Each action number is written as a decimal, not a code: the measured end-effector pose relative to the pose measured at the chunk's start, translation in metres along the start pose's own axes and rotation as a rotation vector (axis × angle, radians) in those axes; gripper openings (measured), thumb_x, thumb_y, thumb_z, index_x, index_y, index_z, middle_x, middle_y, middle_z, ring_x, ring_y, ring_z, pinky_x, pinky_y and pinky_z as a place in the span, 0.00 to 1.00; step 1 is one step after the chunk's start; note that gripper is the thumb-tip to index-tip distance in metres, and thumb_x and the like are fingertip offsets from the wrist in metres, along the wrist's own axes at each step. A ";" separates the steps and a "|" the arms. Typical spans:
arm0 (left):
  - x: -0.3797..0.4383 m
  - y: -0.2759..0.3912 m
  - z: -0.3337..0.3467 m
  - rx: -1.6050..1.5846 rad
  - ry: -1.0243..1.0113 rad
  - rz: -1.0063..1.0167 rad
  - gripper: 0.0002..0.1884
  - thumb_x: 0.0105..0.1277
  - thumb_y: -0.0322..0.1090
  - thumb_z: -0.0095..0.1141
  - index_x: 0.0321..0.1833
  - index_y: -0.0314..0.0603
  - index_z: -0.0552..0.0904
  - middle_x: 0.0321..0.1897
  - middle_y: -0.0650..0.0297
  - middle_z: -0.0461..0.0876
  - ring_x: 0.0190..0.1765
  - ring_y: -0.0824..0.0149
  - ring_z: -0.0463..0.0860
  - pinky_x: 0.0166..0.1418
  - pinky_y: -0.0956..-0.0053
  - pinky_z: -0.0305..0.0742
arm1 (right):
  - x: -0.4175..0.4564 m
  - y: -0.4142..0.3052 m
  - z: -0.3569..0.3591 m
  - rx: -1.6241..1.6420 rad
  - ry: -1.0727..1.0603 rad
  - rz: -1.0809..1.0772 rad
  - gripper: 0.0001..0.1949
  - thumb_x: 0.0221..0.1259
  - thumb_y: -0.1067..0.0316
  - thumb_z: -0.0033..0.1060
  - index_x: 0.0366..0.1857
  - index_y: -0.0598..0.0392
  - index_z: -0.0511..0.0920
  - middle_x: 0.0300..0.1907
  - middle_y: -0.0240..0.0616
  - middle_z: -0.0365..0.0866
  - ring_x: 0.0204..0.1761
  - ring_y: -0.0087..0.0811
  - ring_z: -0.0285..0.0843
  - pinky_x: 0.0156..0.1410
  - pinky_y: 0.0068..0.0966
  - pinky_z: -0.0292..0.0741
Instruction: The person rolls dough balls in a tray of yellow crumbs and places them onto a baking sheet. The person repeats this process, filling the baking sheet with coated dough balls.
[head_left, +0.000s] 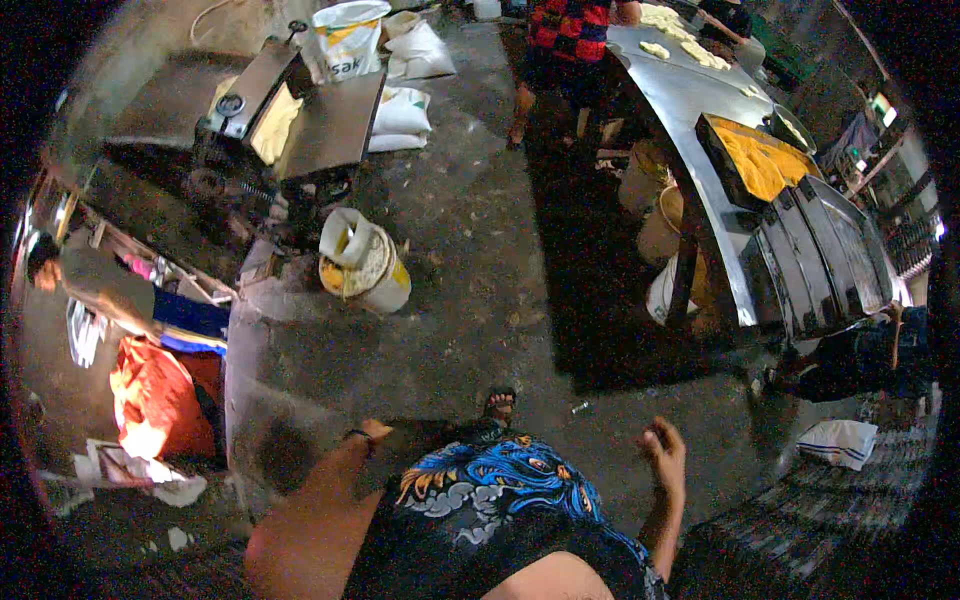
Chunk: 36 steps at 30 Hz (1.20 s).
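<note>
My left hand (375, 430) hangs low beside my dark printed shirt, a dark band at its wrist; its fingers are mostly hidden. On the other side, my right hand (666, 454) hangs over the floor with loosely bent fingers and nothing visible in it. Neither touches any object that I can see. Ahead on the left stands a white bucket (390, 281) with a smaller whitish container (349, 238) on top. Beyond it is a dough roller machine (259, 94), a pale sheet of dough (276, 126) at its rollers.
On the right, a metal-topped table (664, 97) carries dough pieces (701, 54), a tray of yellow-orange material (757, 161) and dark metal pans (810, 255). White sacks (401, 112) lie beyond the machine. People stand at the table and far left. A white bag (836, 442) lies right.
</note>
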<state>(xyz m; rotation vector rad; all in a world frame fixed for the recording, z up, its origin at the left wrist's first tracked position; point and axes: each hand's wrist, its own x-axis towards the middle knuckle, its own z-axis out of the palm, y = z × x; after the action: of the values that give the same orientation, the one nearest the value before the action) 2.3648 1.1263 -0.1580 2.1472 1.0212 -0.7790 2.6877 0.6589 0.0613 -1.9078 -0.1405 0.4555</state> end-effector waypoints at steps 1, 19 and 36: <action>0.013 0.044 0.006 -0.005 0.015 0.058 0.14 0.61 0.39 0.55 0.42 0.35 0.82 0.35 0.58 0.85 0.38 0.61 0.82 0.46 0.66 0.76 | 0.043 0.007 -0.026 0.005 0.011 -0.065 0.23 0.58 0.60 0.63 0.55 0.59 0.73 0.44 0.37 0.79 0.42 0.28 0.78 0.43 0.26 0.76; 0.225 0.578 -0.157 -0.814 -0.151 0.404 0.11 0.65 0.37 0.55 0.44 0.39 0.80 0.29 0.69 0.79 0.29 0.77 0.75 0.27 0.82 0.65 | 0.239 -0.264 -0.286 -0.238 0.765 -0.487 0.18 0.63 0.62 0.56 0.51 0.63 0.75 0.44 0.40 0.81 0.47 0.30 0.78 0.55 0.27 0.72; 0.433 0.932 -0.366 -0.596 0.214 1.177 0.12 0.68 0.32 0.49 0.50 0.33 0.77 0.51 0.56 0.79 0.51 0.63 0.77 0.53 0.71 0.72 | 0.710 -0.240 -0.278 -0.904 -0.026 0.294 0.27 0.55 0.56 0.61 0.57 0.61 0.71 0.47 0.53 0.80 0.50 0.48 0.79 0.55 0.36 0.76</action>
<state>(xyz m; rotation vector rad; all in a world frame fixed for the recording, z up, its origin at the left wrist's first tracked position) 3.4408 1.1227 0.0211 1.8433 -0.0647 0.2958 3.4733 0.7267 0.1938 -2.8310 -0.0858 0.6868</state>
